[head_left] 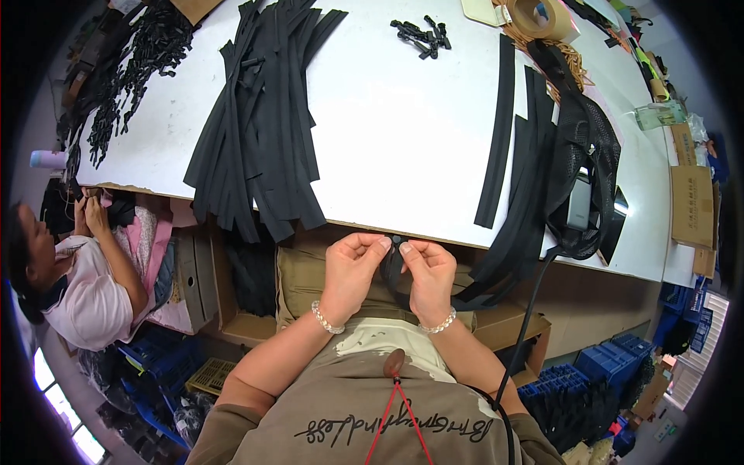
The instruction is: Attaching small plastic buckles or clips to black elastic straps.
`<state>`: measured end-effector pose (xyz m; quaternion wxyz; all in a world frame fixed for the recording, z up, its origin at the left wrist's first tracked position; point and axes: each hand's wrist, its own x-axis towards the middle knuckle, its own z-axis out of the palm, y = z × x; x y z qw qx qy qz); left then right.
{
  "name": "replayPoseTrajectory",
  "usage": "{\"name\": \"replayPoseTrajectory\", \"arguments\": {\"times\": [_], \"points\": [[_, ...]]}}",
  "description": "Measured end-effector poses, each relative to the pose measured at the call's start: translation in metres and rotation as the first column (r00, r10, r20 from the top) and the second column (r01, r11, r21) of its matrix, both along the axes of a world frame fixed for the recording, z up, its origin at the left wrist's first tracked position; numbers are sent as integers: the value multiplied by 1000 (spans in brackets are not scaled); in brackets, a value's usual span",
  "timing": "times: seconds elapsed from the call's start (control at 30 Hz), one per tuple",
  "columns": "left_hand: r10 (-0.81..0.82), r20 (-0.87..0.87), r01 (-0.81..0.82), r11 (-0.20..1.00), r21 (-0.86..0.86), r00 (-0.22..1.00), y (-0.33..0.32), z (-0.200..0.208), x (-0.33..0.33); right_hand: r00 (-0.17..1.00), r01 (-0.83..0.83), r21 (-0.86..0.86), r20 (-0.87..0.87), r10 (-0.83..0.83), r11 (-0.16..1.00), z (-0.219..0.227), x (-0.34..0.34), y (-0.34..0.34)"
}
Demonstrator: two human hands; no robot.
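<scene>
At the table's front edge both my hands meet, thumbs and fingertips pinched. My left hand (350,271) and my right hand (431,275) are closed on the end of a black fabric strip (393,277), which loops down between them. A small dark piece (397,239) shows at the fingertips; its exact kind is too small to tell. To the left lies a thick pile of flat black strips (267,116). On the right, more black strips (515,186) lie lengthwise, some hanging over the edge. A few small black pulls or sliders (422,37) lie at the far middle.
The white table (403,147) spans the front. A black mesh bag (597,147) with a grey device and cable lies right, near tape rolls (542,17). Small black parts (147,62) heap at far left. A co-worker (97,287) sits left. Blue crates (601,364) stand below right.
</scene>
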<state>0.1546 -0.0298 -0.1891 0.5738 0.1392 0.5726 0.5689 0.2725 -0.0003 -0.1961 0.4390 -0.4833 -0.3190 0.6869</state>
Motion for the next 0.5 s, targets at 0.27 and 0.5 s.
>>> {"name": "replayPoseTrajectory", "arguments": {"times": [0.27,0.5], "points": [[30,31,-31,999,43,999,2,7,1,1000,2,-36,-20,-3,999,11,0,2],[-64,-4,64,998,-15,998,1,4,-6,998,-56,-35,9,56,998,11,2,4]]}}
